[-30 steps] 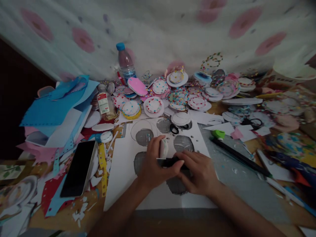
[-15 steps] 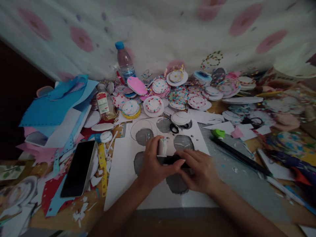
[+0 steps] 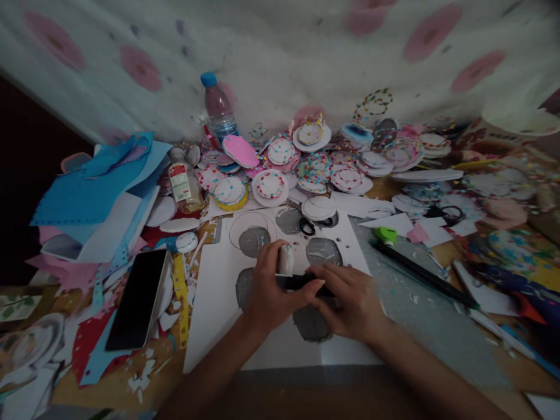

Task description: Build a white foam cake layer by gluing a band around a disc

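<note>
My left hand is closed round a small white round piece, held upright between thumb and fingers. My right hand grips a black tool, its end against the white piece; I cannot name the tool. Both hands hover over a white foam sheet with several round holes cut in it, showing grey beneath. One circle is drawn in outline at the sheet's far left.
A black phone lies left of the sheet. Blue, white and pink foam sheets pile at far left. A water bottle, a glue bottle, decorated round pieces, black scissors and a long black ruler crowd the back and right.
The hands stay together over the sheet. The white piece has turned more upright in my left hand, and the view has drifted slightly.
</note>
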A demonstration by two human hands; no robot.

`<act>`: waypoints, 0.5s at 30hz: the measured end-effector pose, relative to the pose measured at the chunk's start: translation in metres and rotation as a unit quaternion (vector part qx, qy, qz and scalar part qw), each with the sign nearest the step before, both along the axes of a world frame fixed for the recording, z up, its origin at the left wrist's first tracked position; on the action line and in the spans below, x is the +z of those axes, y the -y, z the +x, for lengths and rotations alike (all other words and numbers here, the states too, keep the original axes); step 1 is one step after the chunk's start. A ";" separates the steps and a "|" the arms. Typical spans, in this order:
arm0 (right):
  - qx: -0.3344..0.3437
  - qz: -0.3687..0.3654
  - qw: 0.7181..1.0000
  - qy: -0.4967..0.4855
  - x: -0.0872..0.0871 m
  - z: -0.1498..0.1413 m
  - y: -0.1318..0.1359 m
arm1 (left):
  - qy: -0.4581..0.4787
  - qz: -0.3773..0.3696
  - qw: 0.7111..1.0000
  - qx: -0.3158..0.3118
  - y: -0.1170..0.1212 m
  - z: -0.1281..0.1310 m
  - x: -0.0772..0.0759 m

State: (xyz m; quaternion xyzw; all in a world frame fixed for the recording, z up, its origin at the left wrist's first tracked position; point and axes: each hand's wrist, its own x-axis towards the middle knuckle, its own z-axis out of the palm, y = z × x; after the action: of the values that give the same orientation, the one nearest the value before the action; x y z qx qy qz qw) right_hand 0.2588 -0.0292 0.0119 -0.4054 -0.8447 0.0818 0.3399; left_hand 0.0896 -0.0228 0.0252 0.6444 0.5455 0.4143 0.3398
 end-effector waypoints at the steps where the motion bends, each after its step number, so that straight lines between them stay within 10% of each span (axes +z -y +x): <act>1: 0.000 -0.002 1.000 0.002 0.000 0.001 -0.001 | 0.009 -0.008 1.000 0.003 0.000 0.000 0.001; 15: 0.002 0.002 1.000 -0.015 0.001 0.002 -0.001 | -0.026 -0.006 1.000 -0.007 0.000 0.000 0.002</act>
State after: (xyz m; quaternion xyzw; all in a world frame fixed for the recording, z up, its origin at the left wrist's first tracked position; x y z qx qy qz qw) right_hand 0.2604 -0.0285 0.0127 -0.4016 -0.8404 0.0865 0.3535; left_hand 0.0896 -0.0228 0.0272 0.6566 0.5519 0.3924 0.3322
